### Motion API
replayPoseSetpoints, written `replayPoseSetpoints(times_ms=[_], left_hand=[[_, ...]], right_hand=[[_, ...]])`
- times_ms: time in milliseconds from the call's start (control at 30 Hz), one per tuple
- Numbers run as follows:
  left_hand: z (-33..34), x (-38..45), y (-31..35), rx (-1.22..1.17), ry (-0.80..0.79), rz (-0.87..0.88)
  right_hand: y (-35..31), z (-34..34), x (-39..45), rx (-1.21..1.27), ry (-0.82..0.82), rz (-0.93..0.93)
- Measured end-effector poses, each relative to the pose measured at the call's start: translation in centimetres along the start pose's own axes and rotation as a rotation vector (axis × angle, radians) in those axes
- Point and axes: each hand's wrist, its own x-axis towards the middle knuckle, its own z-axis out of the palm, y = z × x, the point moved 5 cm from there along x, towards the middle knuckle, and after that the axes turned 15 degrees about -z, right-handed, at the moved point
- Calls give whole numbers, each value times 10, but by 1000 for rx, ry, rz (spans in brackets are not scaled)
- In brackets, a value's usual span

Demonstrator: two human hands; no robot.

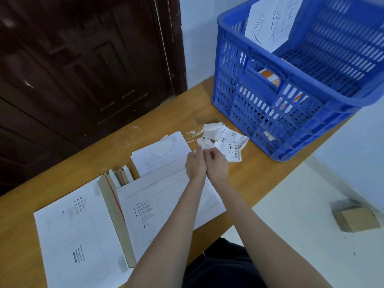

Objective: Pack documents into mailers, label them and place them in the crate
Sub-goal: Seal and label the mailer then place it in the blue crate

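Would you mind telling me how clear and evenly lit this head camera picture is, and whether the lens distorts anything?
Head view: soft, even light, with faint shadows under the blue crate; wide-angle bending curves the table edge and tilts the dark door; the print on the mailers is too blurred to read; the left hand and right hand meet, fingertips smeared, over torn labels.

On a table (259, 183) set before a door (83, 69), two flat mailers (145, 208) lie side by side at the near edge, with a stack of documents (160, 154) just behind the right one. Loose labels (226, 140) lie farther right, between the documents and a crate (291, 90) at the table's far right corner. A small cardboard box (356, 219) sits on the floor to the table's right.
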Motion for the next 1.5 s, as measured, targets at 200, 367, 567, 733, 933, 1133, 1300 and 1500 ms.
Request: replayPoseSetpoints(times_ms=[200,367,567,733,933,1133,1300,1500], left_hand=[[-14,0,0,-139,-40,81],[-17,7,-6,-109,-216,1],[-22,6,-9,-2,-166,55],[-20,4,-8,51,-191,135],[-26,7,-10,48,-172,155],[-31,11,-14,58,-184,98],[-37,14,-15,85,-205,44],[-38,17,-20,-74,-207,-138]], right_hand=[[6,0,0,123,-19,85],[17,-10,0,195,-52,159],[14,-4,-14,627,-111,535],[10,0,-6,300,-137,363],[12,-2,-6,58,-42,189],[18,-4,-7,88,-10,242],[22,-14,-9,140,4,268],[17,-15,-2,63,16,229]])
